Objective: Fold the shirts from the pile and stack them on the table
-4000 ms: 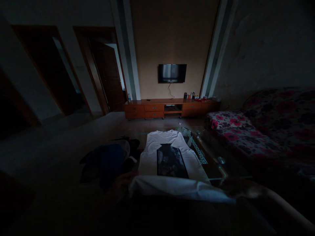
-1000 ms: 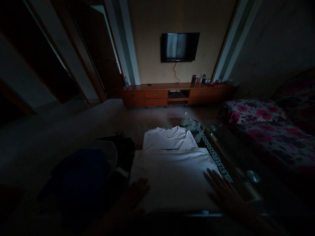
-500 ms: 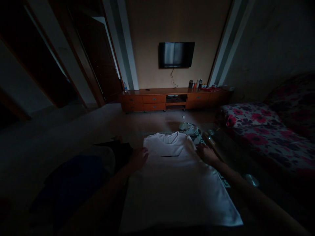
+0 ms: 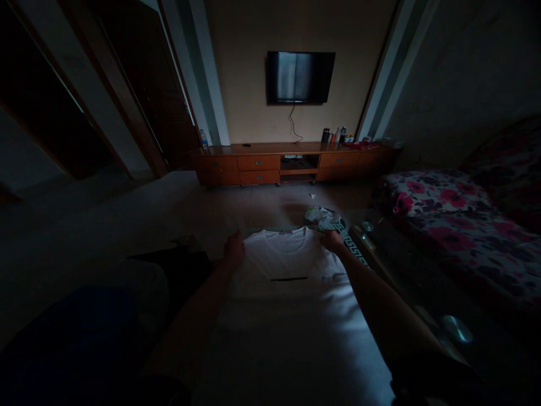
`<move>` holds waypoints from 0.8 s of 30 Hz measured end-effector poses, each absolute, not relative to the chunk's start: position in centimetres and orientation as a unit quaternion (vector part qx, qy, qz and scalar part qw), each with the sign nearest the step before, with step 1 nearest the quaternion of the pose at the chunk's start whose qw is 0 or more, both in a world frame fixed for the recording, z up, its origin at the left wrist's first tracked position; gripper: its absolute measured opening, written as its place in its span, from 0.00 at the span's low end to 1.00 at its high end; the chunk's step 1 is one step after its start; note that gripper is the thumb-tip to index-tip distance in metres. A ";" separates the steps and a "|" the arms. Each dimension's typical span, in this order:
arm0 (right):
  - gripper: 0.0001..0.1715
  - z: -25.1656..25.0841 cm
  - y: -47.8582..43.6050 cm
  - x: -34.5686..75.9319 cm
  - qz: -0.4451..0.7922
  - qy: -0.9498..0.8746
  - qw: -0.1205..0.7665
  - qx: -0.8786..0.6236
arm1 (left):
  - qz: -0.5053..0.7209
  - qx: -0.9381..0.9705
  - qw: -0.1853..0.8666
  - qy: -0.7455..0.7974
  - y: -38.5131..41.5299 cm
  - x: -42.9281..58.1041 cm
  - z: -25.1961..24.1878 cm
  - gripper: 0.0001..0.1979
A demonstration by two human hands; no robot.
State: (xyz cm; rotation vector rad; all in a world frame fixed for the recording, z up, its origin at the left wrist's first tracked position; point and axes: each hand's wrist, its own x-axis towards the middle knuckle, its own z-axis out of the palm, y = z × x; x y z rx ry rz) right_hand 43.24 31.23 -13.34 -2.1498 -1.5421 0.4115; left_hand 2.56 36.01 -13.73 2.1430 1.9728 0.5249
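Observation:
A white T-shirt [image 4: 291,316] lies spread out before me with its neckline at the far end. A dark line runs across its chest. My left hand [image 4: 235,249] is at the far left shoulder, fingers closed on the cloth's edge, though deep shadow hides their detail. At the opposite shoulder, my right hand [image 4: 333,241] pinches the fabric. The shirt rests on a glass table [image 4: 359,260] with a key-pattern border, and its lower end fades into darkness near me.
Dark and blue clothes [image 4: 80,327] are heaped to the left. A crumpled plastic bag [image 4: 315,215] lies beyond the right shoulder of the shirt. A flowered sofa [image 4: 448,197] stands at right; a wooden TV cabinet [image 4: 258,163] and wall television [image 4: 300,78] are ahead.
Both hands have moved from the shirt's sides to its far shoulder corners and taken hold there. Fresh creases show on the shirt's right side, and the camera view has tilted down.

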 end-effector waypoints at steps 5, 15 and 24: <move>0.12 -8.3 28.1 43.5 0.159 -0.602 0.344 -0.703 | 0.214 0.747 0.094 0.623 33.8 1.0 -8.8 0.14; 0.10 -5.5 5.9 44.8 0.130 -0.706 0.356 -0.598 | 0.303 0.850 0.045 0.428 15.8 -6.4 -6.3 0.13; 0.33 -9.3 -1.9 42.4 0.072 -0.807 0.099 -0.578 | 0.082 0.933 0.002 0.350 7.3 -7.0 -9.8 0.18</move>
